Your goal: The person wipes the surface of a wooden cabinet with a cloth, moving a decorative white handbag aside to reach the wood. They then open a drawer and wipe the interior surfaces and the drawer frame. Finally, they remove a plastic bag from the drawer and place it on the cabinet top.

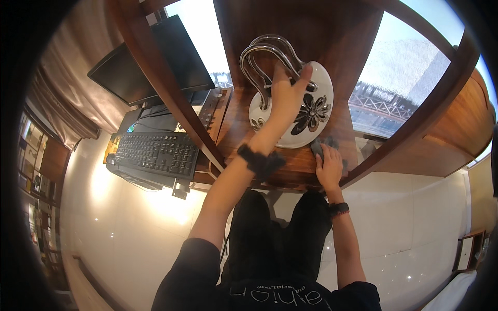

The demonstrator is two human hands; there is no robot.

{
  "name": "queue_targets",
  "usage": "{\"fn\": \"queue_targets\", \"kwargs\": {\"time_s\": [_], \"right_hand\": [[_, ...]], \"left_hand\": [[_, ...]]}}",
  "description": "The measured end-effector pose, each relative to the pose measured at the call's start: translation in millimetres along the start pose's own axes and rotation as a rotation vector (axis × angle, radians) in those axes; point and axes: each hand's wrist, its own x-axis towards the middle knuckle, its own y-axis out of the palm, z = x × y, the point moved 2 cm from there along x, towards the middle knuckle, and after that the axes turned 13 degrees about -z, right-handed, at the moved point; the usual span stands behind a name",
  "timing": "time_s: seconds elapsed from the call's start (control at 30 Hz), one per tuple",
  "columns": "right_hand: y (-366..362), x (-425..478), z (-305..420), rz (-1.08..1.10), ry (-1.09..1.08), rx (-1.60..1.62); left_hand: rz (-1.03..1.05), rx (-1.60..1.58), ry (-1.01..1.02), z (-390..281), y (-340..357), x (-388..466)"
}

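Note:
A white glossy ornament [322, 83] with dark and silver flower decorations stands on a brown wooden shelf [237, 120]. Curved silver tubes [268, 46] rise from it. My left hand [288, 91] grips the ornament around the base of the tubes, with thumb and fingers on either side; part of the grasp is hidden. A dark scrunchie-like band [262, 161] sits on my left wrist. On the shelf's front right part, just beside the ornament's lower edge, my right hand [330, 165] holds a dark grey cloth [317, 147].
Wooden uprights [167, 81] frame the shelf on both sides. To the left are a black monitor [128, 74], a black keyboard [155, 151] and an audio unit with knobs [209, 110]. A curved wooden panel [463, 120] stands at the right. My legs are below the shelf's front edge.

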Motion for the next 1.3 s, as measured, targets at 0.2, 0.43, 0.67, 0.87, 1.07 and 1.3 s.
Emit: {"fn": "queue_targets", "kwargs": {"time_s": [0.2, 0.43, 0.67, 0.87, 1.07, 1.3], "right_hand": [[-5, -4, -19, 0.037, 0.120, 0.131], [-78, 97, 67, -0.392, 0.621, 0.900], [-26, 160, 148, -0.622, -0.166, 0.215], [-1, 177, 177, -0.765, -0.012, 0.289], [1, 219, 193, -0.656, 0.013, 0.495], [-8, 253, 216, -0.499, -0.592, 0.233]], "left_hand": [[0.057, 0.258, 0.582, 19, -82, -75], [0.284, 0.171, -0.093, 87, -109, 12], [0.447, -0.034, -0.362, 78, -93, 8], [0.394, -0.121, -0.281, 94, -92, 5], [0.344, -0.132, -0.319, 92, -96, 2], [0.350, 0.036, -0.163, 97, -90, 2]]}}
